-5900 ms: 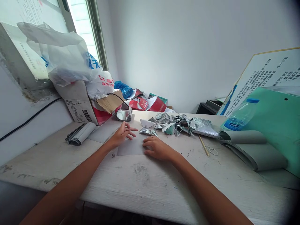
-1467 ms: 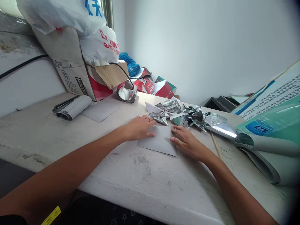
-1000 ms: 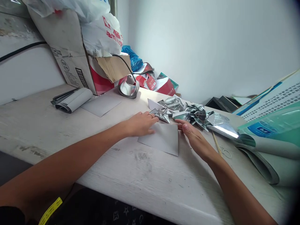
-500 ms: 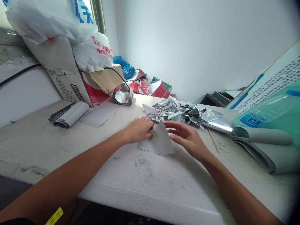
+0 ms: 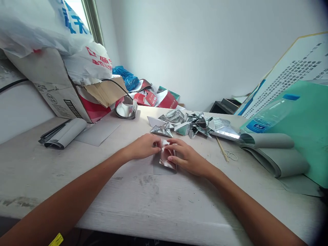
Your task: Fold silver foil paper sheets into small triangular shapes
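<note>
A sheet of foil paper, grey on one side and mirror-silver on the other, lies on the white table between my hands. Part of it is turned over, so a shiny silver flap shows on top. At the upper left of the sheet, my left hand pinches its edge with bent fingers. My right hand curls over the right side, thumb and fingers on the silver flap. Beyond both hands lies a pile of folded silver foil pieces.
Rolled grey sheets and a flat sheet lie at left, near a cardboard box and plastic bags. At right are a stick, rubber bands, a curled stack of sheets and a water bottle.
The sheet was showing its grey side in a pointed shape; now a silver flap is turned up. My right hand has closed in on it from the right. The view has shifted slightly.
</note>
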The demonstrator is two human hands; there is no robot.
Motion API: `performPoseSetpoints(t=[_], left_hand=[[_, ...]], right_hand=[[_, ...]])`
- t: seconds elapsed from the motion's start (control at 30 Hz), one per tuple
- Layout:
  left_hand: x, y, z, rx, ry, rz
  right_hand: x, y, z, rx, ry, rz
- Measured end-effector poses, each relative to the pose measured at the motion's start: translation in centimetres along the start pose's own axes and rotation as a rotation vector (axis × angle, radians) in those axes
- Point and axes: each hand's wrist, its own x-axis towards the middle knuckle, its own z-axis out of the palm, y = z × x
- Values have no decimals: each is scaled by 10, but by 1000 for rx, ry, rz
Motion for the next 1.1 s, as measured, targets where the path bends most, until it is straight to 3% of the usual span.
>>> performPoseSetpoints(t=[0.3,0.67,0.8,0.97,1.1], left_hand=[[-1,6,-2,-77,37,-39],[-5,2,9,131,0,24],[-3,1,10,157,-9,52],[-3,2,11,186,-1,42],[-4,4,12,173,-2,51]], right_hand=[[0,0,-1,-64,-85,-18],[-1,0,-2,-79,-74,-65],[0,-1,-1,-68,-23,-100],[2,-1,4,-83,165,-131],[2,-5,7,-101,178,-119]])
